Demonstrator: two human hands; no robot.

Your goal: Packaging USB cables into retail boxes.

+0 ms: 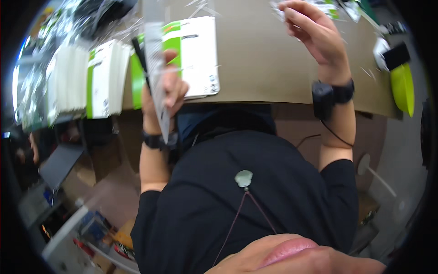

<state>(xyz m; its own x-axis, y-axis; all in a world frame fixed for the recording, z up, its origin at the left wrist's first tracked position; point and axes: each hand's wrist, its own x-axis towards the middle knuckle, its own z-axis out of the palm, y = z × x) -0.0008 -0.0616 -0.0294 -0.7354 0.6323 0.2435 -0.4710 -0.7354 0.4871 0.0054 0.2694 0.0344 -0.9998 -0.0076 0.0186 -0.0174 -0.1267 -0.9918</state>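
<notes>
My left hand (172, 89) is closed around a long, flat, greyish-white piece (154, 41), which stands nearly edge-on and is blurred. A thin black rod (141, 59), perhaps a pen, slants beside it; whether the hand holds it too I cannot tell. Just behind and to the right of that hand, a white and green card pack (198, 55) lies flat by the table's near edge. My right hand (317, 34) is raised over the far right of the table, its fingers curled together. At its fingertips are clear plastic scraps (276, 8), and what the fingers pinch is unclear.
Rows of white and green cards (107, 82) stand at the left edge, next to crumpled clear plastic wrapping (34, 91). Thin clear strips (200, 7) are scattered on the brown table (255, 59). A yellow-green container (402, 89) and a black object (396, 57) are at the right edge.
</notes>
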